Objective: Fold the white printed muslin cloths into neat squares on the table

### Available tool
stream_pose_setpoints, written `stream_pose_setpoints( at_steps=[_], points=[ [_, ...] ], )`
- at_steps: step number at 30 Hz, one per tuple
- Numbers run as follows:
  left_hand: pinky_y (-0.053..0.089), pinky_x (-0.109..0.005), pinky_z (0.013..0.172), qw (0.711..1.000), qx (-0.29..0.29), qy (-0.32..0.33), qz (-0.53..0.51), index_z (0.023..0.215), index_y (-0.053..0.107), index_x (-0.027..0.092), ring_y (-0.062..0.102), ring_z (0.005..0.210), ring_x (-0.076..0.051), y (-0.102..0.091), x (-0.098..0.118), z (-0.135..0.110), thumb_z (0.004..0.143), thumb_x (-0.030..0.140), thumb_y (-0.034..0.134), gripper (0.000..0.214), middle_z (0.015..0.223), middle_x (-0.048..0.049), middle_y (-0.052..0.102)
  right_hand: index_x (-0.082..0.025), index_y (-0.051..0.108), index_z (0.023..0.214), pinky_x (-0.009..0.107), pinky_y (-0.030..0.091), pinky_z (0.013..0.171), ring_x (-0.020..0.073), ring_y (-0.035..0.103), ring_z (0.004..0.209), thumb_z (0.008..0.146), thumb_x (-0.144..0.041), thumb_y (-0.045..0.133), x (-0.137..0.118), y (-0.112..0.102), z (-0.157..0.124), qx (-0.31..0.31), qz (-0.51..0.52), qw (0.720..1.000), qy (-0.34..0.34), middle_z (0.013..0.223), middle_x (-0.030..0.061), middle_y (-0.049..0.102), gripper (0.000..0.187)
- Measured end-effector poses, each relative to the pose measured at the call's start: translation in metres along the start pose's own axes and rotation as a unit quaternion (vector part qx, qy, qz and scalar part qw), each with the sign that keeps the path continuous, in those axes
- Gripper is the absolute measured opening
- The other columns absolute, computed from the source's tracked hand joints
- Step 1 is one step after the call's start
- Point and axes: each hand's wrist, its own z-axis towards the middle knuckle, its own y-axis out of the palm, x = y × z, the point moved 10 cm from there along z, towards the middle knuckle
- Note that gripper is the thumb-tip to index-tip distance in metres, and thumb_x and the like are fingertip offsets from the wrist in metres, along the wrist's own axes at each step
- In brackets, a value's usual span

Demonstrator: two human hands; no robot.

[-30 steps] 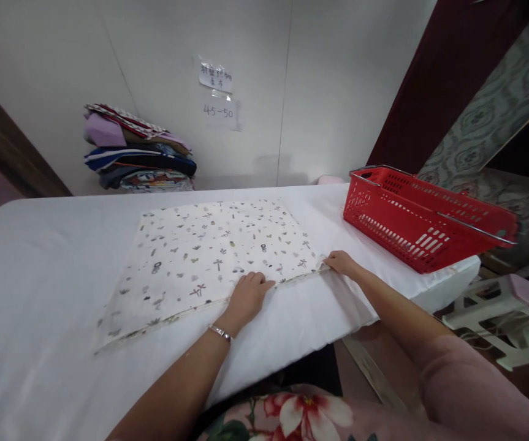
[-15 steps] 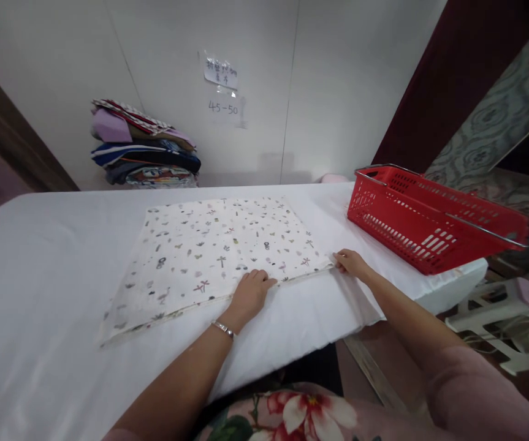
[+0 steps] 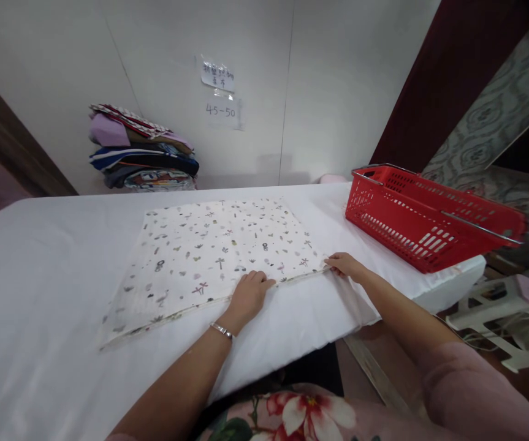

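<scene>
A folded white cloth (image 3: 209, 251) printed with small palms, birds and other motifs lies spread flat, its layered near edge facing me. My left hand (image 3: 249, 293) rests on that near edge around its middle, palm down, thumb stretched to the right; a silver bracelet circles the wrist. At the near right corner, my right hand (image 3: 343, 264) pinches the cloth's edge between thumb and fingers. Some of the left fingertips are hidden behind the hand.
The cloth lies on a white-covered table (image 3: 53, 257). A red plastic basket (image 3: 411, 226) with metal handles stands at the right. Stacked folded fabrics (image 3: 144, 150) sit at the back left by the wall. A white plastic stool (image 3: 498, 312) is beyond the table's right end.
My right hand has shifted slightly left along the cloth's edge, still pinching the corner. The left hand stays in place on the cloth.
</scene>
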Motion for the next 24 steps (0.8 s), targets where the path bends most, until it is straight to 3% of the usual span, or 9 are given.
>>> stream_pose_setpoints(
  at_steps=[6, 10, 15, 18, 21, 24],
  points=[
    [0.037, -0.031, 0.073, 1.0, -0.011, -0.002, -0.001, 0.106, 0.062, 0.026, 0.047, 0.084, -0.018, 0.001, 0.0, 0.001, 0.088, 0.012, 0.043, 0.03, 0.089, -0.004, 0.055, -0.015, 0.056, 0.068, 0.02, 0.03, 0.042, 0.0073, 0.04, 0.042, 0.079, -0.03, 0.055, 0.0, -0.014, 0.005, 0.039, -0.042, 0.998, -0.023, 0.046, -0.0052, 0.045, 0.018],
    [0.038, -0.032, 0.075, 1.0, -0.014, 0.002, -0.01, 0.105, 0.063, 0.023, 0.047, 0.086, -0.018, 0.003, 0.003, 0.001, 0.089, 0.014, 0.042, 0.028, 0.091, -0.0048, 0.056, -0.014, 0.06, 0.066, 0.021, 0.029, 0.046, 0.0087, 0.042, 0.044, 0.076, -0.027, 0.055, 0.0, -0.018, 0.01, 0.061, -0.115, 0.991, -0.041, 0.045, -0.0041, 0.047, 0.017],
    [0.039, -0.032, 0.077, 1.0, -0.009, -0.011, -0.021, 0.099, 0.062, 0.018, 0.048, 0.089, -0.018, 0.003, 0.001, 0.0, 0.091, 0.016, 0.039, 0.025, 0.092, -0.0049, 0.057, -0.016, 0.064, 0.068, 0.023, 0.033, 0.055, 0.014, 0.053, 0.06, 0.075, -0.029, 0.058, -0.003, -0.019, 0.011, 0.082, -0.216, 0.97, -0.071, 0.059, 0.0011, 0.059, 0.016],
    [0.039, -0.032, 0.077, 1.0, -0.008, -0.018, -0.017, 0.096, 0.062, 0.018, 0.048, 0.089, -0.018, 0.003, 0.001, 0.0, 0.091, 0.016, 0.039, 0.023, 0.092, -0.0051, 0.058, -0.017, 0.065, 0.083, 0.026, 0.037, 0.064, 0.0195, 0.056, 0.076, 0.077, -0.033, 0.056, -0.006, -0.021, 0.004, 0.108, -0.256, 0.957, -0.082, 0.078, 0.0058, 0.064, 0.019],
    [0.039, -0.032, 0.076, 1.0, -0.002, -0.018, -0.016, 0.094, 0.062, 0.018, 0.048, 0.088, -0.018, 0.003, 0.001, 0.001, 0.09, 0.016, 0.041, 0.021, 0.091, -0.005, 0.057, -0.017, 0.062, 0.101, 0.032, 0.04, 0.077, 0.0243, 0.053, 0.096, 0.081, -0.027, 0.05, -0.037, -0.014, -0.017, 0.169, -0.296, 0.922, -0.186, 0.101, 0.0109, 0.061, 0.025],
    [0.038, -0.032, 0.074, 1.0, 0.001, -0.015, -0.01, 0.092, 0.061, 0.018, 0.048, 0.087, -0.019, 0.004, 0.001, 0.001, 0.089, 0.017, 0.043, 0.018, 0.09, -0.0049, 0.057, -0.018, 0.061, 0.099, 0.036, 0.041, 0.085, 0.0237, 0.051, 0.099, 0.085, -0.021, 0.043, -0.087, 0.025, -0.057, 0.174, -0.281, 0.863, -0.381, 0.103, 0.0104, 0.06, 0.023]
  ],
)
